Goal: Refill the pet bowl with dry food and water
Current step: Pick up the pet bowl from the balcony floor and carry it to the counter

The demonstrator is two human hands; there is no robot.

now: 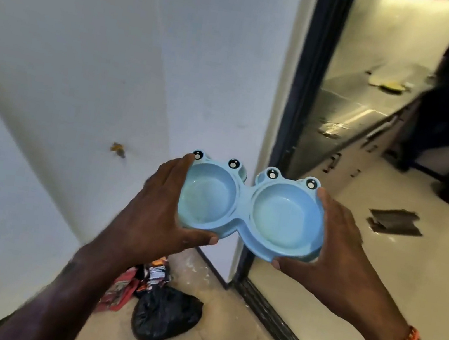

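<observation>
Gripping pet bowl (251,208) — both hands, left hand (162,213), right hand (334,246)

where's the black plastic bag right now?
Head view: the black plastic bag lies on the floor at bottom centre, beside the red packets at the foot of the white wall, below the pet bowl.

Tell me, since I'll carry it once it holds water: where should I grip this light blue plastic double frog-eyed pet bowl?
Grip the light blue plastic double bowl at its two outer ends, from the sides, as the left hand and right hand do: thumbs on the near rim, fingers on the far edge. It is wide and flat, so this likely keeps it level.
</observation>
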